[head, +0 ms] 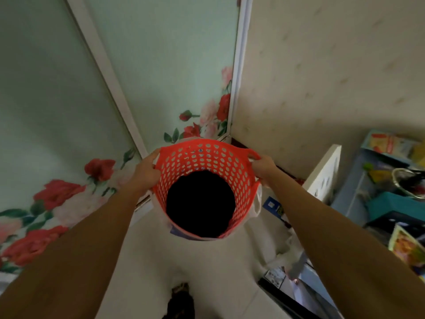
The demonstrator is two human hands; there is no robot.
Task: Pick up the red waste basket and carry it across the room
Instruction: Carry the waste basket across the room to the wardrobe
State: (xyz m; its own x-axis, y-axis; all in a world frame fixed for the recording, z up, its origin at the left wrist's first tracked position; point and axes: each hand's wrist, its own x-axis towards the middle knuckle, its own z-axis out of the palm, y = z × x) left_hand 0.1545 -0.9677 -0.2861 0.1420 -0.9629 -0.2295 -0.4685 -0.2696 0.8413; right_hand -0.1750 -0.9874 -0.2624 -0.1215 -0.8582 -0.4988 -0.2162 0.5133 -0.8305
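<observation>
My left hand point(146, 168) and right hand point(264, 165) clamp opposite rims of the red waste basket point(204, 162) (balanced, mouth up) so it stays level.

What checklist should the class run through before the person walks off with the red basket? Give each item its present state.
1. Left hand closed on the red basket rim: ok.
2. Right hand closed on the rim handle on the opposite side: ok.
3. Basket off the floor: cannot tell; its base is hidden.
4. Basket level: not ok; its mouth is tipped toward the camera.
5. White bag hanging loose outside the basket wall on the right, might snag: not ok.
6. Path clear: not ok; cluttered shelves stand close on the right and a dark object lies on the floor near the feet.
</observation>
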